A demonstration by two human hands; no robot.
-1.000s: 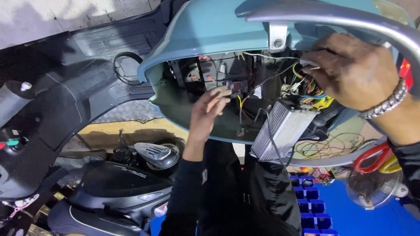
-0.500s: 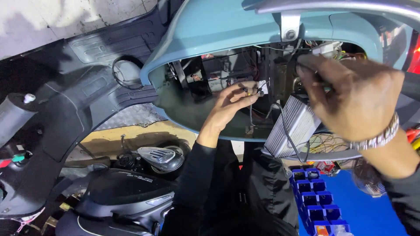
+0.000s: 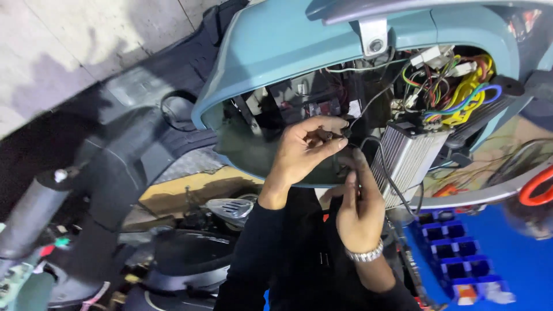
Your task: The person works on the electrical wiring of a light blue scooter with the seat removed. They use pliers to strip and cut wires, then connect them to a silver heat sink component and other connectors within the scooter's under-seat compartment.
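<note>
Head view, looking down into the opened rear body of a light blue scooter [image 3: 276, 52]. Left hand [image 3: 302, 152] raised at centre, thumb and fingertips pinched on a small black connector [image 3: 329, 136] at the mouth of the cavity. Right hand [image 3: 360, 207] just below, toward 5 o'clock of the left, fingers curled around a black cable [image 3: 385, 167] that loops up toward the connector; metal watch band [image 3: 364, 254] on the wrist. Ribbed silver controller box [image 3: 406, 158] at 3 o'clock of the hands, just beside the right hand. Bundle of yellow, blue, red and green wires [image 3: 461, 95] above it, at 1 o'clock. Blue compartment tray [image 3: 455, 259] at 4 o'clock, lower right. Orange-handled tool [image 3: 536, 187] at the right edge. Black scooter seat [image 3: 184, 265] at 7 o'clock.
</note>
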